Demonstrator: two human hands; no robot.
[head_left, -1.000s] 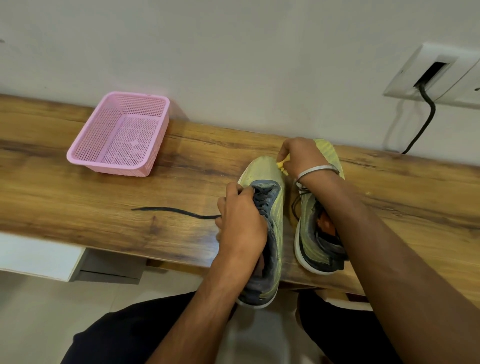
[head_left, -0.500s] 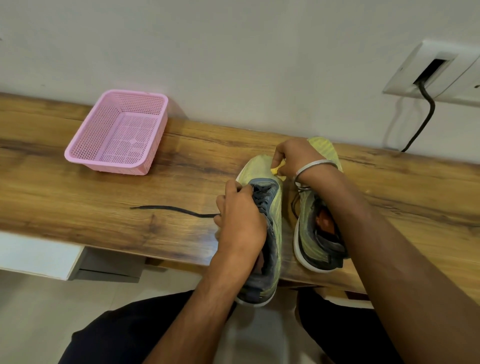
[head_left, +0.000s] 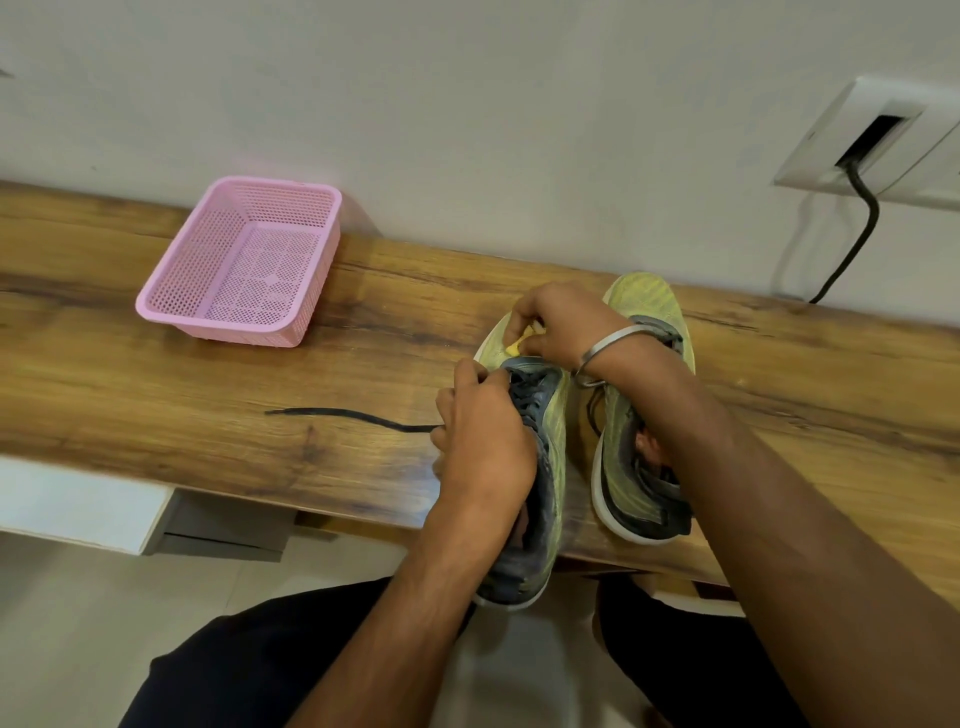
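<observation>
Left hand (head_left: 483, 436) curled tight on the black lace (head_left: 353, 415), right hand (head_left: 561, 322) pinching a small yellow piece (head_left: 521, 345), and a hard tug could drag the overhanging sneaker (head_left: 551, 415) off the surface (head_left: 156, 389)!

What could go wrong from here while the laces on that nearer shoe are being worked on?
1. The near shoe has its heel hanging past the table edge; a hard tug from the left hand, which grips it at the lacing, might tip it off.
2. The right hand pinches a small yellow piece while its forearm crosses the second shoe, so it could knock that shoe.
3. The black lace trails loose and may snag.
</observation>
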